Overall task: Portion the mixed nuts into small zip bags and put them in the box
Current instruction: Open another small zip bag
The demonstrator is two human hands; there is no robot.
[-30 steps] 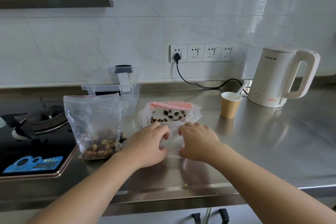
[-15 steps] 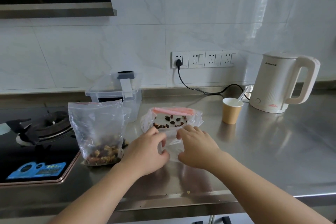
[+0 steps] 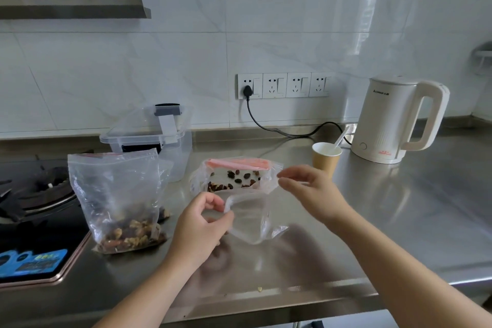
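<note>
On the steel counter: I see two bare hands working over a stainless counter (image 3: 399, 221) in front of a white tiled wall.
Left hand: my left hand (image 3: 198, 224) pinches one edge of an empty small zip bag (image 3: 250, 217) between thumb and fingers, holding it just above the counter.
Right hand: my right hand (image 3: 310, 194) hovers at the bag's far upper corner with fingers loosely curled; I cannot tell whether it touches the plastic.
Mixed nuts: a large clear bag of mixed nuts (image 3: 119, 202) stands upright to the left of my left hand, its nuts settled at the bottom.
Other bag: a second clear bag with a pink strip (image 3: 237, 174) lies just behind the small one, with dark pieces inside.
Box: a clear plastic box (image 3: 157, 138) sits behind the large bag, near the wall, its lid resting tilted on top.
In the way: the large bag stands between my hands and the box.
Further right: a paper cup (image 3: 326, 158) holding a white spoon stands beside a white electric kettle (image 3: 396, 120).
Wall: a row of sockets (image 3: 285, 85) has one black plug in it.
Far left: a gas hob (image 3: 34, 208) borders the counter.
Front edge: one small crumb (image 3: 260, 288) lies near the counter's rim.
</note>
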